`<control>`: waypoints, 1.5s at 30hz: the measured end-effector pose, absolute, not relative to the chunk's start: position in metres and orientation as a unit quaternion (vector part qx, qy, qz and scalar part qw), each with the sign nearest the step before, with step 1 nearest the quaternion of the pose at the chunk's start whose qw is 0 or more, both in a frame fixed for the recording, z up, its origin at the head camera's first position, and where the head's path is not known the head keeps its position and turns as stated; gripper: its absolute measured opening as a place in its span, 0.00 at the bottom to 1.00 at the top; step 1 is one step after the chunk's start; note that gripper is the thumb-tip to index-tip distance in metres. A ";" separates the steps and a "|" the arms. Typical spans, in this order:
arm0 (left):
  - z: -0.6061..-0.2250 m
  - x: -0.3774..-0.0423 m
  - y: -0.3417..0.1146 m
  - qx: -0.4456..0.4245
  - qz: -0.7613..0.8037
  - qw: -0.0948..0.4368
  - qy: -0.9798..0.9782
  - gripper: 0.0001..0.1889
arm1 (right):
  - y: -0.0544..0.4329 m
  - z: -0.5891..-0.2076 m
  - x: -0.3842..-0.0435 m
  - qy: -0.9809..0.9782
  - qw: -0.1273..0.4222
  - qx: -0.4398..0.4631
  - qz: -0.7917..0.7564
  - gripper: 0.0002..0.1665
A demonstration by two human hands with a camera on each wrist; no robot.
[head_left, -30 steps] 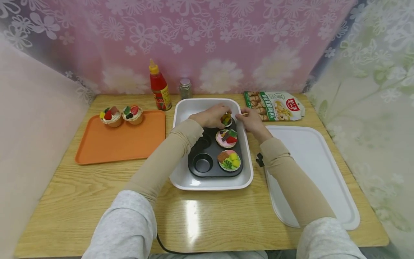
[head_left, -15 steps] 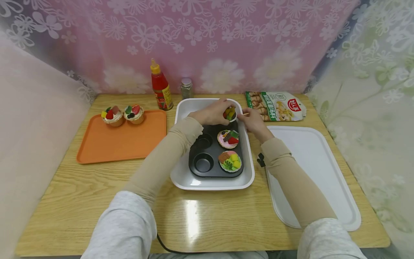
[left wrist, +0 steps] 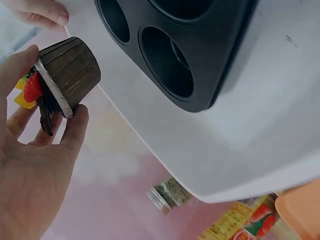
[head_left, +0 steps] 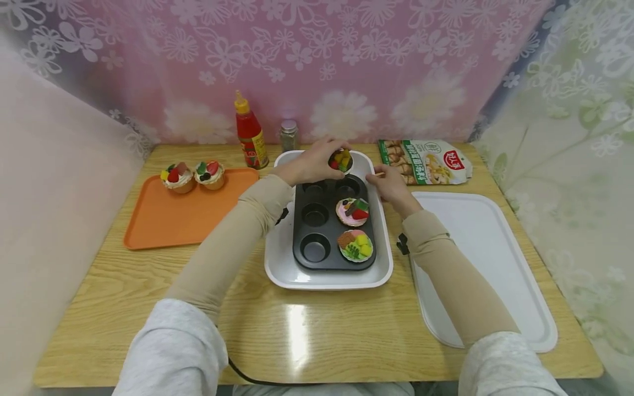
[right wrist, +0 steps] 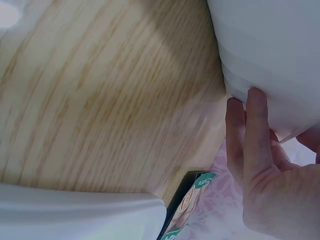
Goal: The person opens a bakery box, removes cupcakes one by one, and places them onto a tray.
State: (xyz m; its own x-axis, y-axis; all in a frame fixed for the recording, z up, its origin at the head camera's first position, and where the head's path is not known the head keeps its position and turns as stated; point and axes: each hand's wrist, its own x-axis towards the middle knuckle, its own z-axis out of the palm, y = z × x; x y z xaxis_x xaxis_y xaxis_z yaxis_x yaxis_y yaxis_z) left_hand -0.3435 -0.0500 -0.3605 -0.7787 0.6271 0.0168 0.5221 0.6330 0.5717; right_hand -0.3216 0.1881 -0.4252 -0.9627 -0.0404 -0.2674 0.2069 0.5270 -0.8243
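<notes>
My left hand [head_left: 317, 164] holds a toy cupcake [left wrist: 72, 70] with a brown ridged cup and red, yellow and green toppings, tilted on its side between thumb and fingers. It hangs over the far end of a deep white tray [head_left: 278, 272]. My right hand [head_left: 391, 188] grips that tray's right rim, fingers against the outer wall and thumb over the edge. Inside stands a black muffin tin [head_left: 328, 256]. A pink-topped cupcake [head_left: 353, 212] fills its middle right well, and a green-and-yellow-topped one [head_left: 355, 246] the near right well. The other wells show dark bottoms.
At left, an orange tray [head_left: 173, 220] bears two cream cupcakes [head_left: 210, 176] at its far edge. Behind stand a red sauce bottle [head_left: 251, 137] and a spice jar [head_left: 289, 136]. A food packet [head_left: 426, 162] lies behind a flat white tray [head_left: 475, 247] at right.
My left hand has lifted the brown cupcake from the far right of the tin and carried it away toward the tray's far edge. The right hand stays on the rim.
</notes>
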 end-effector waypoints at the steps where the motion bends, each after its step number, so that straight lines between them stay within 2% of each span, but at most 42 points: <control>1: -0.360 -0.343 -0.052 0.318 0.284 0.089 0.900 0.36 | 0.188 -0.426 -0.322 0.864 0.127 0.047 -0.485 0.26; 10: -0.353 -0.347 -0.079 0.290 0.279 0.071 0.913 0.35 | 0.190 -0.428 -0.323 0.864 0.125 0.046 -0.485 0.27; 20: -0.351 -0.350 -0.128 0.237 0.288 0.058 0.926 0.35 | 0.192 -0.425 -0.321 0.872 0.118 0.051 -0.473 0.28; 34: -0.362 -0.347 -0.199 0.163 0.290 0.059 0.941 0.36 | 0.190 -0.427 -0.320 0.864 0.132 0.048 -0.484 0.29; 45: -0.376 -0.347 -0.227 0.139 0.238 0.075 0.958 0.37 | 0.185 -0.425 -0.319 0.865 0.134 0.048 -0.481 0.30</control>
